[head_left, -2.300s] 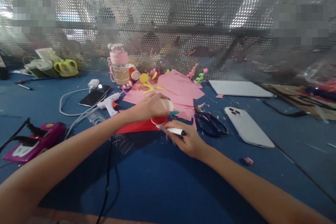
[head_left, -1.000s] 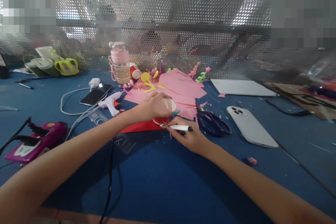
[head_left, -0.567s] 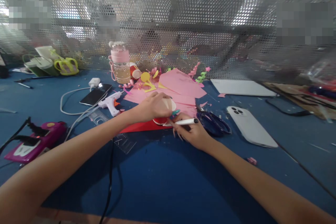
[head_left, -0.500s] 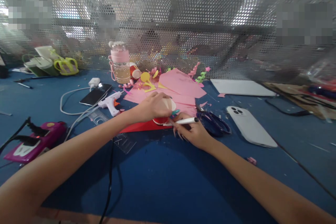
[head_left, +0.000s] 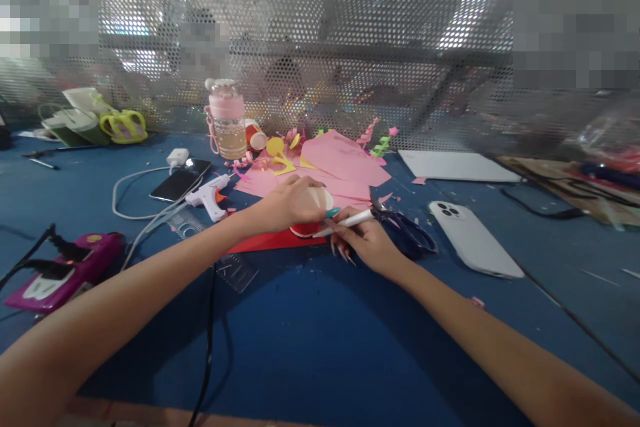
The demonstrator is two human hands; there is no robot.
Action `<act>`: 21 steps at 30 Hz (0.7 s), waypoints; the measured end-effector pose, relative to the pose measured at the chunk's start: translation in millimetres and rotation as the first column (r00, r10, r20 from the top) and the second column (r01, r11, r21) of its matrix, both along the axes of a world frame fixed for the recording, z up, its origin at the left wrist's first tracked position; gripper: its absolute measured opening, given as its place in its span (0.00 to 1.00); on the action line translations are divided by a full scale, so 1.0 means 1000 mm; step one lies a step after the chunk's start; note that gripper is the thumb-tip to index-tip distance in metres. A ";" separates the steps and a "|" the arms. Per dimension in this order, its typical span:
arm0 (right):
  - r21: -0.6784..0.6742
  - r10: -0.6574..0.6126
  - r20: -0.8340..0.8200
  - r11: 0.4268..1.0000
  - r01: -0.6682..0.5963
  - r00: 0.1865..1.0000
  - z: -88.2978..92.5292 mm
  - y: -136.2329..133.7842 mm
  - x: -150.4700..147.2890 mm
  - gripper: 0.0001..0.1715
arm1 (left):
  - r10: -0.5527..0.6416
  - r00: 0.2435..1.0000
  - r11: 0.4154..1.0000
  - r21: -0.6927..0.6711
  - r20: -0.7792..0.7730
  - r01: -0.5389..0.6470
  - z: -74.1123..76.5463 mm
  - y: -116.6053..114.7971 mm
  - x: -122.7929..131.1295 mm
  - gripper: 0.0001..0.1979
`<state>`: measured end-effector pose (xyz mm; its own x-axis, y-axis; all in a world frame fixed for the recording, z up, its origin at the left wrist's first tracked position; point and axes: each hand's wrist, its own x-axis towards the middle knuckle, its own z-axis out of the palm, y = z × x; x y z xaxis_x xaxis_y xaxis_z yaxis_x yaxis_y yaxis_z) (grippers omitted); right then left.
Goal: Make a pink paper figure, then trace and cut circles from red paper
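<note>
My left hand (head_left: 295,203) is wrapped over a red paper cup (head_left: 303,230) with a pale base, pressing it down on a sheet of red paper (head_left: 270,241). Most of the cup is hidden behind the fingers. In my right hand (head_left: 363,237) is a white pen (head_left: 356,219), its tip low against the cup's rim at the paper. A small teal piece (head_left: 332,212) shows between the two hands; its kind is unclear. Dark blue-handled scissors (head_left: 413,237) lie just right of my right hand.
Pink paper sheets (head_left: 345,160) and scraps lie behind the hands. To the left are a glue gun (head_left: 207,197), a clear ruler (head_left: 237,271), a black phone (head_left: 181,180) and a purple power strip (head_left: 67,270). A bottle (head_left: 227,120) stands behind; a white phone (head_left: 473,239) lies right.
The pen in my right hand has tilted, its back end now higher and further left. My left hand stays on the cup. The view has shifted slightly.
</note>
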<state>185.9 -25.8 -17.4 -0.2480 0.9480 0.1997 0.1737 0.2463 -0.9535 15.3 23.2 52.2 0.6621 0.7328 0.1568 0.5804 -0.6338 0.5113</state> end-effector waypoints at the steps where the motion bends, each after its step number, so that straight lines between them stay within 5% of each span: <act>1: -0.012 -0.005 -0.014 1.000 0.005 1.000 0.000 0.000 0.000 0.18 | -0.001 1.000 1.000 0.001 0.001 0.001 0.000 0.000 0.000 0.24; 21: -0.209 -0.046 -0.170 0.978 0.009 0.984 0.003 0.012 0.004 0.24 | -0.027 1.000 0.998 0.050 0.015 0.026 -0.001 0.001 -0.001 0.20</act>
